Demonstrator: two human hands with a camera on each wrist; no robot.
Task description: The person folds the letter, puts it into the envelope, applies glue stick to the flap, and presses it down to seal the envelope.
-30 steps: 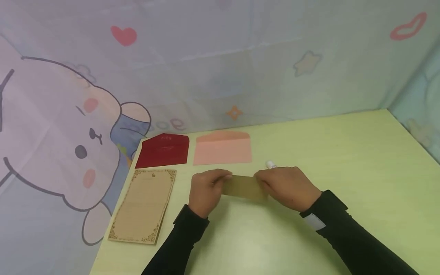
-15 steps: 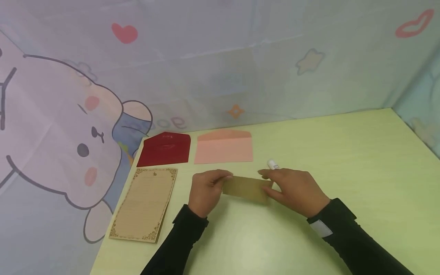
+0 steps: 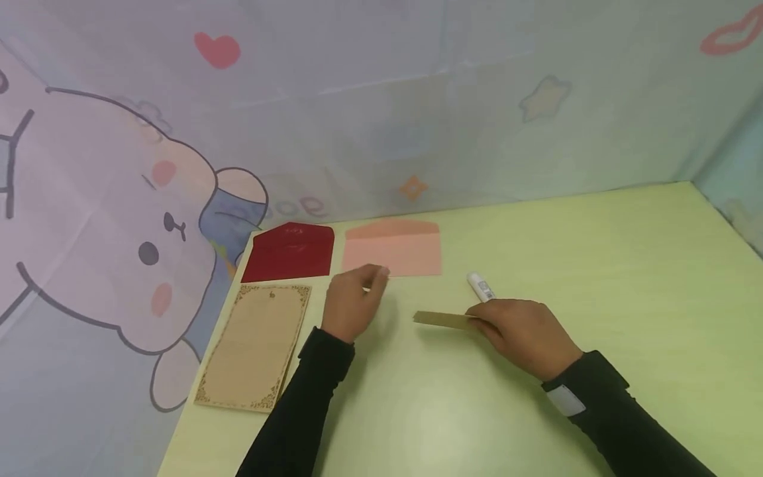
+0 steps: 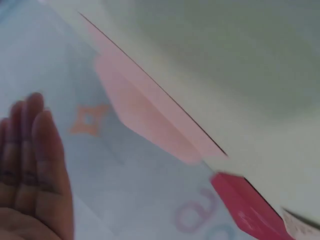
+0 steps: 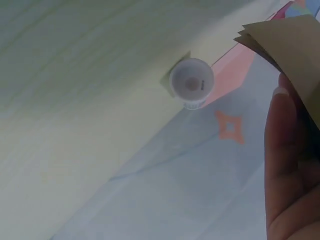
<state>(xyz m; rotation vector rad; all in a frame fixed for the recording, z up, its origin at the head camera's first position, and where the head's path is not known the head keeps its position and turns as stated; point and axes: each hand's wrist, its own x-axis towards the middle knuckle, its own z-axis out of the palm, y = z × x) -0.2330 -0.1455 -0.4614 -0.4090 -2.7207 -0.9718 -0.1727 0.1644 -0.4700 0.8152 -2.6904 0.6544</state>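
My right hand (image 3: 524,331) pinches one end of a folded brown sheet of paper (image 3: 441,319) over the middle of the table. In the right wrist view the layered edges of the folded paper (image 5: 287,42) fan out slightly above the fingers. My left hand (image 3: 353,301) holds nothing and is raised just in front of the pink envelope (image 3: 393,255). Its fingers (image 4: 47,155) look straight in the left wrist view. A white glue stick (image 3: 479,286) lies right behind the right hand, partly covered by it in the head view.
A dark red envelope (image 3: 291,255) lies at the back left, its flap up like the pink one's. In front of it is a stack of brown letter paper (image 3: 256,348) with ornate borders. A printed cloth (image 3: 357,99) hangs behind the pale yellow table (image 3: 596,265).
My left hand has let go of the folded paper and moved up and slightly left. The right hand now grips the paper alone, tilted flatter, after having loosened and moved right.
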